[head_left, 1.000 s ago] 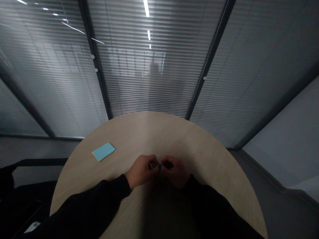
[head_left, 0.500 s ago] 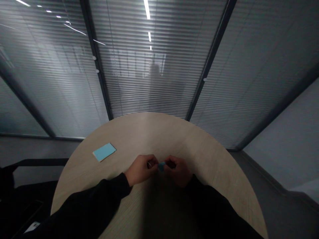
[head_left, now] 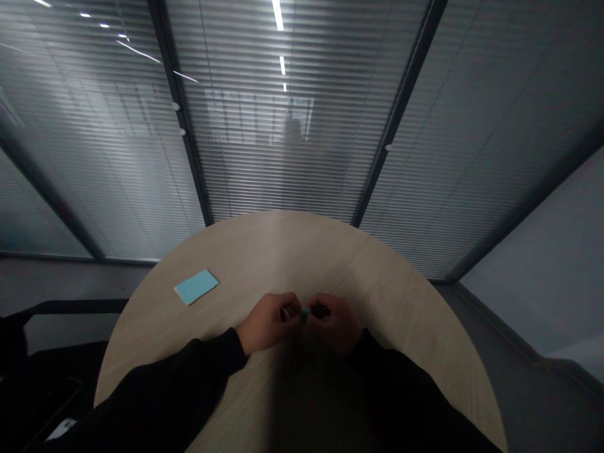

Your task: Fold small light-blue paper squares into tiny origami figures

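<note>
The left hand (head_left: 270, 323) and right hand (head_left: 337, 323), fingertips pinched closed on a small blue piece (head_left: 306, 311) well inside the surface's (head_left: 306, 245) far edge, could crease or tear it by twisting or pulling unevenly.

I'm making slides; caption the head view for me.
Left hand and right hand hold a small blue piece over a round table, a blue pad lying farther left.

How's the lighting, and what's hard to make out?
Head view: dim, the table shadowed near the wearer; head view: bright streaks over the blinds; head view: small blue piece between left hand and right hand, too dark for detail.
</note>
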`<state>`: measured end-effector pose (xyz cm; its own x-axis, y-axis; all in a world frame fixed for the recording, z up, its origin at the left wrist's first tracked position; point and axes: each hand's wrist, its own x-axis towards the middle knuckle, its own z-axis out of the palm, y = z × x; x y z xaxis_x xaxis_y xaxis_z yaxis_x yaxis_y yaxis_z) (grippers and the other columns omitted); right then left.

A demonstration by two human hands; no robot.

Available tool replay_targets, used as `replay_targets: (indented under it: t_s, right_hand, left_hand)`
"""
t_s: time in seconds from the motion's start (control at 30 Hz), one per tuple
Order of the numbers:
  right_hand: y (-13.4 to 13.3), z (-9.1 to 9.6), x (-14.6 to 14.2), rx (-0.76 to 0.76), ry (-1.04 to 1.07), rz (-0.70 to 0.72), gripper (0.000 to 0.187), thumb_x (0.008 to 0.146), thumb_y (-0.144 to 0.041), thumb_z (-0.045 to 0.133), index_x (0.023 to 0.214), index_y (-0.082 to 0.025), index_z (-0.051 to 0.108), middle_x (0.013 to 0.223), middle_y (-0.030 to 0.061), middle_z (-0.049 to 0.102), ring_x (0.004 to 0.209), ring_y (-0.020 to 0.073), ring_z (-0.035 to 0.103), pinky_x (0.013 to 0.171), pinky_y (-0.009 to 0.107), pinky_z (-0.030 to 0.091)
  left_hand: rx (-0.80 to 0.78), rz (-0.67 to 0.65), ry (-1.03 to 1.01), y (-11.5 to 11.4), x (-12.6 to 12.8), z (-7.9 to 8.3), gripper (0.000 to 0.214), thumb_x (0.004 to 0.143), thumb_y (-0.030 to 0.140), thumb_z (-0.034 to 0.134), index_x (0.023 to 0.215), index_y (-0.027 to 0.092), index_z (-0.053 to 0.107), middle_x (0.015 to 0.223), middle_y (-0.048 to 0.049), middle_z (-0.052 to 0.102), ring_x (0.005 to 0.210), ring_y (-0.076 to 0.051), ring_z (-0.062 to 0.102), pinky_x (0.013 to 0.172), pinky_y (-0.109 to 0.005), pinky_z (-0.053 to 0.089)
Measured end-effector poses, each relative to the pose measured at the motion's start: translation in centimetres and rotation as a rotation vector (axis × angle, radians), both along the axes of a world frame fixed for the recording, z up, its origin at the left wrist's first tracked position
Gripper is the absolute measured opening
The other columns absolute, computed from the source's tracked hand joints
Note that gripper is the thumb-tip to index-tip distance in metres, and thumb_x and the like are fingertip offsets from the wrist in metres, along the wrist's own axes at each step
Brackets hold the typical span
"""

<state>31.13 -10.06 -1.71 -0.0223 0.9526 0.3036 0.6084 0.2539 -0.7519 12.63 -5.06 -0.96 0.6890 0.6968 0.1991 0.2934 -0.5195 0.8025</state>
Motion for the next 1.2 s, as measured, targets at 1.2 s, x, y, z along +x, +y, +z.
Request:
replay_targets:
  t_s: [1.2]
  right_hand:
    - [0.6, -1.3, 1.1, -0.152, 0.474, 0.161, 0.033, 0.082, -0.045, 0.066, 0.098, -0.019, 0.053, 0.076, 0.0003, 0.066, 0.065, 0.0138, 0.063, 0.062, 0.027, 0.05]
  left_hand:
    - [-0.353, -0.061, -0.148, 1.1, -0.2, -0.3, 0.031, 0.087, 0.042, 0.06, 0.087, 0.012, 0.068, 0.083, -0.0081, 0.071, 0.072, -0.015, 0.061, 0.067, -0.026, 0.045]
